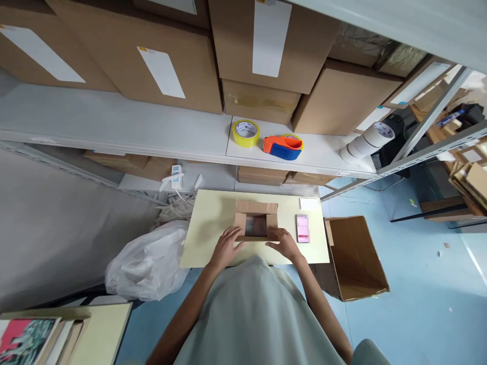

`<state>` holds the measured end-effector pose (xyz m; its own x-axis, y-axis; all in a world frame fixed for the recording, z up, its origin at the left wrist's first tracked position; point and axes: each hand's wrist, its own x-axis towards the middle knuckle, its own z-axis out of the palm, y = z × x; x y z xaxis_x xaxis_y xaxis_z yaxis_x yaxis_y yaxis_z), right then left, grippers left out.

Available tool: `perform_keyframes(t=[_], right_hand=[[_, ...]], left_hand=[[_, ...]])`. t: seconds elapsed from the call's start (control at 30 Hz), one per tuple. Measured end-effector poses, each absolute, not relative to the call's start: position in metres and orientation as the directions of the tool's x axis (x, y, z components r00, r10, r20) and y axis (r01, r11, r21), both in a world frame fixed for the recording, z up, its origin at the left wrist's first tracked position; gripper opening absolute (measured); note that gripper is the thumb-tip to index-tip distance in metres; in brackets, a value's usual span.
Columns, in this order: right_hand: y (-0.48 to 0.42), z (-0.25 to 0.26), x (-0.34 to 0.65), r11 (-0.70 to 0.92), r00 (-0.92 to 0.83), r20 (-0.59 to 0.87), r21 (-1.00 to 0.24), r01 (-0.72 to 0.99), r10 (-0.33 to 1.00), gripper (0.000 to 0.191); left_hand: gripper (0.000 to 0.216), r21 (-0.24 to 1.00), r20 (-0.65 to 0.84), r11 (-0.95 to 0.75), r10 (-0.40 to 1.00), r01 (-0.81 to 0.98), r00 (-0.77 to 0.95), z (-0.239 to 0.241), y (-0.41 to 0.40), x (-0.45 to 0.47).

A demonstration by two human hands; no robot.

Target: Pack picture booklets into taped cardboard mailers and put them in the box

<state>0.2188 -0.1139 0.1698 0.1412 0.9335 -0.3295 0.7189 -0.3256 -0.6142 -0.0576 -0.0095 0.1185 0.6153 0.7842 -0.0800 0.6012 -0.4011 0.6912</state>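
Observation:
A small open cardboard box sits in the middle of a pale yellow table, flaps folded outward. My left hand rests at the box's near left corner, fingers stretched over the near flap. My right hand lies at the near right corner, fingers touching the near flap. Both hands press on the box's front edge. Inside the box I see something dark that I cannot make out.
A pink phone and a white card lie right of the box. A yellow tape roll, an orange-blue tape dispenser and white rolls sit on the shelf. An empty carton stands right; a white plastic bag lies left.

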Motion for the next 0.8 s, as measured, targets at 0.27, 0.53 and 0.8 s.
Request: perform_keyframes(t=[0.27, 0.53, 0.8], right_hand=[[-0.090, 0.156, 0.227, -0.555, 0.477, -0.289, -0.509, 0.658, 0.830, 0.033], [-0.090, 0.136, 0.221, -0.561, 0.504, -0.272, -0.558, 0.611, 0.820, 0.076], [-0.097, 0.136, 0.223, -0.420, 0.412, -0.175, -0.645, 0.638, 0.894, 0.073]], left_hand=[[0.060, 0.655, -0.177, -0.245, 0.870, 0.715, 0.460, 0.111, 0.028, -0.047], [0.115, 0.715, -0.020, -0.390, 0.818, 0.580, 0.574, 0.113, 0.055, -0.022], [0.054, 0.678, -0.033, -0.390, 0.831, 0.623, 0.556, 0.121, 0.044, -0.034]])
